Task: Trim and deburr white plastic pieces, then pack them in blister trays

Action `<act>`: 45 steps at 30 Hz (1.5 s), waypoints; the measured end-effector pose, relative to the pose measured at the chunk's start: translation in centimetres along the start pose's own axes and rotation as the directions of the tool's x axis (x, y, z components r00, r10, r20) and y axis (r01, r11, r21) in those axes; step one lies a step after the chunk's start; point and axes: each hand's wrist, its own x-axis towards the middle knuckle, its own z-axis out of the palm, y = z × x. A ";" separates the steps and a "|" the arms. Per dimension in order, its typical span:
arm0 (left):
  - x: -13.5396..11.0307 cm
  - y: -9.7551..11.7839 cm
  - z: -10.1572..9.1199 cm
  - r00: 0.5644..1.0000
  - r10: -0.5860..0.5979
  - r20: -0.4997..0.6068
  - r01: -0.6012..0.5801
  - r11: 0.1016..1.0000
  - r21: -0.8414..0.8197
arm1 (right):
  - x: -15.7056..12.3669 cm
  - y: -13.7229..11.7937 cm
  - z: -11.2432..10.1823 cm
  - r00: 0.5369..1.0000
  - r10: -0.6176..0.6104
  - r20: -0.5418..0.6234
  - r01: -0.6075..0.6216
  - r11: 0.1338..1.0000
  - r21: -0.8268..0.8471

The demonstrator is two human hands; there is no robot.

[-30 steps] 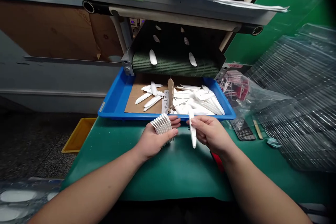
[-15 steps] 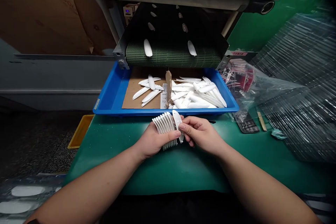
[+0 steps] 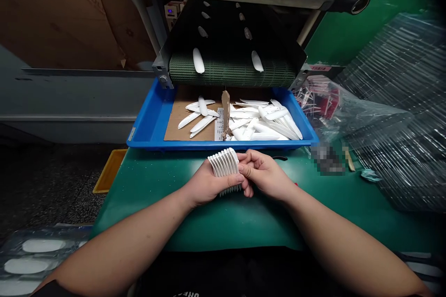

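Filling left fingers (image 3: 230, 180): white strips (image 3: 223, 164), likely light, stiff, best held edgewise; right fingers (image 3: 250, 172) curled at end strip (image 3: 234, 158), pinch unclear

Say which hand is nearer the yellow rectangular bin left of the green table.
Left. The left hand, holding the stack of slender curved white pieces, is right of the yellow bin; the right hand is farther right, at the stack's right side.

White pieces (image 3: 224, 163) partly hidden behind left fingers (image 3: 229, 180), stacked trays (image 3: 406, 116) blurred
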 end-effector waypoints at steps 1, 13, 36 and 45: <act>0.0 -0.1 -0.1 1.000 -0.005 -0.012 0.005 1.000 0.001 | 0.0 0.1 0.0 1.000 0.001 -0.016 -0.001 1.000 -0.017; 0.1 -0.7 -1.0 0.956 -0.121 -0.268 0.137 0.990 0.039 | -1.1 -2.8 -0.9 0.902 -0.240 -0.360 0.072 0.903 -0.423; -0.1 -0.3 -0.4 0.950 -0.155 -0.269 0.105 0.976 -0.191 | -0.5 -11.4 -9.8 0.828 -0.322 -0.459 -0.396 0.244 -0.885; -0.4 0.3 0.0 0.959 -0.186 -0.213 0.099 0.927 -0.362 | -3.2 -6.1 -1.3 0.886 -0.431 -0.173 0.319 0.836 -0.447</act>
